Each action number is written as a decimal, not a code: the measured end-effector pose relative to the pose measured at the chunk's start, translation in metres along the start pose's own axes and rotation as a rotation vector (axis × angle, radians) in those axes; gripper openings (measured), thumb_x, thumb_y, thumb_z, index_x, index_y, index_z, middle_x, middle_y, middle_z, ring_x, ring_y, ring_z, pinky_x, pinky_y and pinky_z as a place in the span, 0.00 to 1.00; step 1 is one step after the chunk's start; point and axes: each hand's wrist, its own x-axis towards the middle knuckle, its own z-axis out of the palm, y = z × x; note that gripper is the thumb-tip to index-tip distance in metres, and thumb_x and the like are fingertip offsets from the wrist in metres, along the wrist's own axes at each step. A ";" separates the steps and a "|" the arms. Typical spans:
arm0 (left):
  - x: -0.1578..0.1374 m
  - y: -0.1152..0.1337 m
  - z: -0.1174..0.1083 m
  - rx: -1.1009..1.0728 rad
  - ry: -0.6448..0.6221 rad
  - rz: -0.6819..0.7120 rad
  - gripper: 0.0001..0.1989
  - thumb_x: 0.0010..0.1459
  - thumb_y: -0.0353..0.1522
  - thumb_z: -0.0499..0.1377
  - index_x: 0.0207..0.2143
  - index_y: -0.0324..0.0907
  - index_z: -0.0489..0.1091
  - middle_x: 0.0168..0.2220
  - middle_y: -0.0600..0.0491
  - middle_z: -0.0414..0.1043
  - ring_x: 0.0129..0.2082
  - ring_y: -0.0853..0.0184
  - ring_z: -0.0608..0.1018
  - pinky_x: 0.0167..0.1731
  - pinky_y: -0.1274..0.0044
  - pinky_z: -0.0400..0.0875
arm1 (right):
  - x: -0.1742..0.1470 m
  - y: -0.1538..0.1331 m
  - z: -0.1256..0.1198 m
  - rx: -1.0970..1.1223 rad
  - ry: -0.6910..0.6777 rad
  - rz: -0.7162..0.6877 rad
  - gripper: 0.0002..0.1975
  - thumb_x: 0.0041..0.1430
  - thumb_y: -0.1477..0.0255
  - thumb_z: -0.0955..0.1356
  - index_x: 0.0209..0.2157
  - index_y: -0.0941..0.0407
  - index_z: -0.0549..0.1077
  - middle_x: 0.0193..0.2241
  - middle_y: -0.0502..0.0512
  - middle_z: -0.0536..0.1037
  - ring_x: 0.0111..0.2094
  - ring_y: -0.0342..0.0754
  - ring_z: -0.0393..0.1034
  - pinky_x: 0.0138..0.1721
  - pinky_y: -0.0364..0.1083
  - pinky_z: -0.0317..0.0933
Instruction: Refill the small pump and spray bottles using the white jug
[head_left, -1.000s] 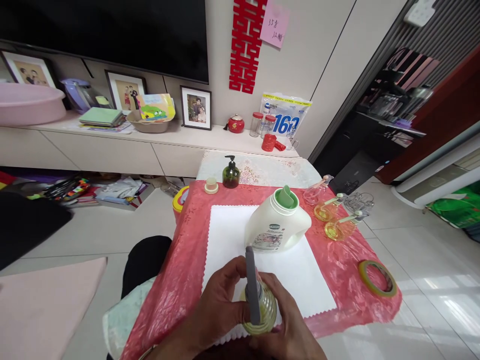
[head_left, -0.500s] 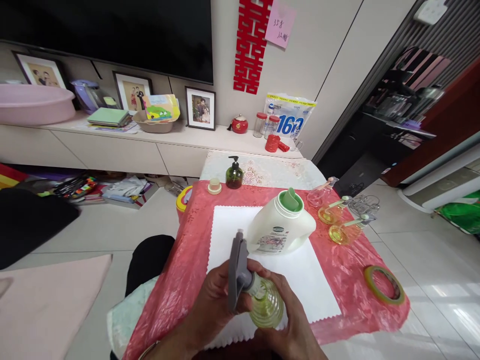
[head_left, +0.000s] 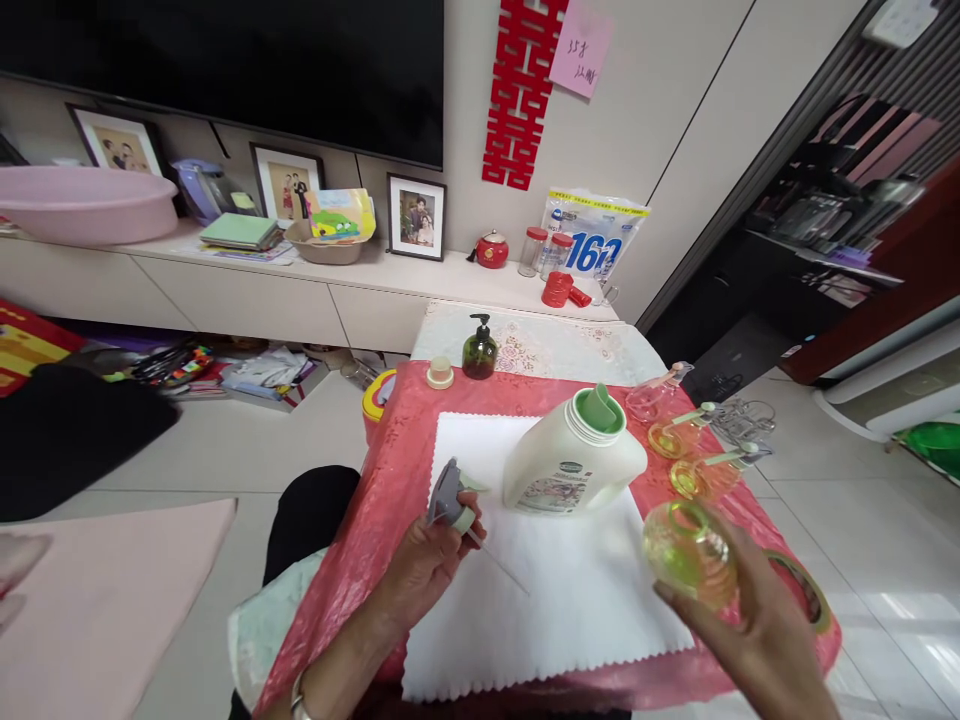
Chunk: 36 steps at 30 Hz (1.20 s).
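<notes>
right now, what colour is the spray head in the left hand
The spray head is grey with pale green parts, as the head view shows.

Bkgd, facing you: flat-screen TV (head_left: 225,70), upper L; below, pink basin (head_left: 90,205) & framed photo (head_left: 416,215) atop low cabinet (head_left: 262,300); R of TV, red double-happiness cutout (head_left: 517,120) w/ pink sticky note (head_left: 582,48) at its edge; beneath, red lidded pot (head_left: 492,252).

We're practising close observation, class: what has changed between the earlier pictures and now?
The spray head, earlier on the clear bottle, is now off, its thin tube exposed. The left grip holds the spray head; the right grip has carried the bottle away to the right. The white jug and green pump bottle stayed put.
</notes>
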 end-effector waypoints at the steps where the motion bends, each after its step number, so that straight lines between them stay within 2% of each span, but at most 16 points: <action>1: 0.001 -0.008 -0.007 0.008 -0.011 -0.019 0.23 0.45 0.40 0.76 0.44 0.47 0.78 0.40 0.54 0.77 0.37 0.69 0.79 0.42 0.75 0.73 | 0.012 -0.003 -0.008 -0.065 0.052 -0.072 0.36 0.61 0.49 0.69 0.65 0.51 0.63 0.59 0.55 0.67 0.59 0.57 0.64 0.58 0.55 0.61; 4: 0.001 -0.022 -0.021 0.035 -0.067 -0.083 0.23 0.44 0.40 0.77 0.42 0.45 0.79 0.41 0.53 0.77 0.37 0.69 0.79 0.42 0.75 0.71 | 0.045 -0.016 -0.025 -0.215 0.186 -0.303 0.35 0.63 0.49 0.68 0.65 0.51 0.63 0.56 0.56 0.69 0.55 0.57 0.67 0.53 0.53 0.64; 7: 0.000 -0.026 -0.028 0.051 -0.106 -0.114 0.23 0.43 0.39 0.77 0.42 0.45 0.79 0.41 0.52 0.77 0.38 0.67 0.80 0.43 0.74 0.70 | 0.070 -0.032 -0.032 -0.359 0.275 -0.451 0.32 0.66 0.53 0.65 0.65 0.54 0.62 0.56 0.60 0.68 0.56 0.58 0.64 0.55 0.55 0.62; 11: 0.000 -0.026 -0.032 0.053 -0.133 -0.113 0.23 0.42 0.40 0.77 0.42 0.44 0.79 0.42 0.50 0.77 0.37 0.66 0.80 0.42 0.73 0.70 | 0.094 -0.047 -0.036 -0.529 0.305 -0.584 0.29 0.69 0.57 0.62 0.65 0.57 0.61 0.55 0.65 0.68 0.53 0.61 0.64 0.53 0.58 0.60; 16: 0.001 -0.026 -0.031 0.040 -0.139 -0.123 0.23 0.43 0.40 0.77 0.41 0.44 0.80 0.42 0.50 0.77 0.37 0.65 0.80 0.40 0.74 0.69 | 0.118 -0.047 -0.040 -0.705 0.323 -0.740 0.29 0.66 0.60 0.62 0.63 0.59 0.62 0.54 0.65 0.69 0.50 0.62 0.66 0.49 0.55 0.60; 19: 0.001 -0.025 -0.030 0.038 -0.135 -0.133 0.22 0.43 0.39 0.77 0.41 0.44 0.80 0.42 0.50 0.77 0.37 0.65 0.80 0.40 0.74 0.69 | 0.124 -0.051 -0.041 -0.760 0.296 -0.772 0.29 0.64 0.62 0.62 0.63 0.60 0.62 0.54 0.64 0.69 0.51 0.61 0.65 0.49 0.55 0.59; 24: 0.001 -0.024 -0.029 0.036 -0.148 -0.135 0.23 0.43 0.40 0.77 0.42 0.44 0.80 0.42 0.50 0.77 0.37 0.65 0.80 0.40 0.73 0.69 | 0.124 -0.066 -0.042 -0.861 0.326 -0.743 0.26 0.61 0.69 0.63 0.60 0.58 0.64 0.54 0.61 0.69 0.53 0.59 0.64 0.46 0.53 0.56; 30: 0.002 -0.024 -0.030 0.042 -0.155 -0.149 0.23 0.43 0.39 0.77 0.41 0.44 0.80 0.42 0.50 0.77 0.38 0.65 0.80 0.40 0.74 0.69 | 0.128 -0.070 -0.042 -0.905 0.323 -0.751 0.26 0.60 0.68 0.64 0.60 0.55 0.64 0.55 0.58 0.69 0.53 0.57 0.64 0.48 0.53 0.54; 36: 0.001 -0.023 -0.028 0.060 -0.157 -0.146 0.22 0.43 0.39 0.77 0.41 0.42 0.79 0.43 0.50 0.76 0.38 0.65 0.80 0.40 0.74 0.69 | 0.130 -0.074 -0.042 -0.949 0.329 -0.756 0.28 0.56 0.72 0.65 0.59 0.54 0.63 0.56 0.58 0.69 0.54 0.57 0.63 0.50 0.53 0.52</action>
